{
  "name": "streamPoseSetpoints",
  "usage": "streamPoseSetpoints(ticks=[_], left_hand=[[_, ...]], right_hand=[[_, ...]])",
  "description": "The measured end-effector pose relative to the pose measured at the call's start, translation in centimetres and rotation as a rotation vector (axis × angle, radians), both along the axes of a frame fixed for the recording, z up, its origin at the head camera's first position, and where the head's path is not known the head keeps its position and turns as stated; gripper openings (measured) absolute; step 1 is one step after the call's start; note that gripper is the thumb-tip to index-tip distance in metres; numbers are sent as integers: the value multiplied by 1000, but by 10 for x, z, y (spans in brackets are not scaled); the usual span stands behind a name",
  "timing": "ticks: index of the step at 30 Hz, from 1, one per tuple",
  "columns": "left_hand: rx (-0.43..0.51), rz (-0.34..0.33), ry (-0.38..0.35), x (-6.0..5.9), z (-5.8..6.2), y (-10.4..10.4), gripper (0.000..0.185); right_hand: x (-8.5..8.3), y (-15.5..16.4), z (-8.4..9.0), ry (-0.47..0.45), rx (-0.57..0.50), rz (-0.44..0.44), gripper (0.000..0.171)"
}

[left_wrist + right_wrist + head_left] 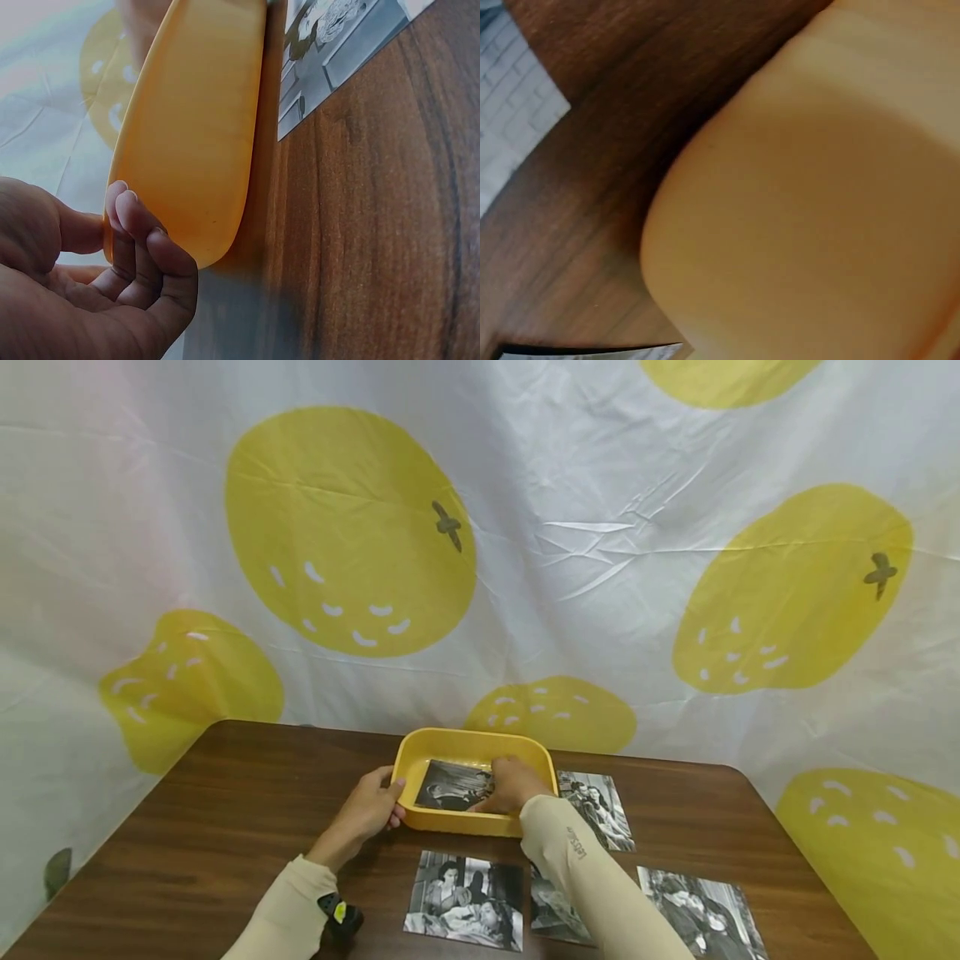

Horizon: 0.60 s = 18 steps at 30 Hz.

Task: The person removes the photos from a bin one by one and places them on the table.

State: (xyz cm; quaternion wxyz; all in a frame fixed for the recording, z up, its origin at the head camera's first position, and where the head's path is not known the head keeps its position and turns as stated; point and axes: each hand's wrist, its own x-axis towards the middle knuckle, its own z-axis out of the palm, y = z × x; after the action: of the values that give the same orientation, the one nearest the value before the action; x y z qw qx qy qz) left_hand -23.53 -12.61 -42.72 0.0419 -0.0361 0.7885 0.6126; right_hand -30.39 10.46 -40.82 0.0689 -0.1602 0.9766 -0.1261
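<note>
A yellow tray (472, 745) stands on the brown table (225, 827) near its far edge. Inside the tray lies a black-and-white photo (450, 785). My left hand (393, 803) grips the tray's near left corner, thumb at the rim. In the left wrist view its fingers (131, 225) curl against the tray's outer wall (195, 127). My right hand (504, 787) reaches into the tray and holds the photo's right edge; its fingertips are hidden. The right wrist view shows only the tray's wall (817, 210) and the table (592, 187).
Several more black-and-white photos lie on the table: one in front of the tray (465, 902), one to its right (596, 806), one at the near right (705, 914), one partly under my right sleeve (555, 910). A lemon-print sheet (525, 568) hangs behind.
</note>
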Motion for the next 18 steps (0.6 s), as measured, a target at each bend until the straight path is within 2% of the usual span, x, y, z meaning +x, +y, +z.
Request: streamPoseSetpoints(ticks=[6,14,18], left_hand=[[-15,3,6,0,0,1,47],[-28,3,11,-1,0,1,47],[-22,3,8,0,-1,1,47]], right_hand=[[-2,1,-8,29,21,-45,59],[-7,3,-16,100,-16,-104,85],[-8,3,-19,143,-6,-105,81]])
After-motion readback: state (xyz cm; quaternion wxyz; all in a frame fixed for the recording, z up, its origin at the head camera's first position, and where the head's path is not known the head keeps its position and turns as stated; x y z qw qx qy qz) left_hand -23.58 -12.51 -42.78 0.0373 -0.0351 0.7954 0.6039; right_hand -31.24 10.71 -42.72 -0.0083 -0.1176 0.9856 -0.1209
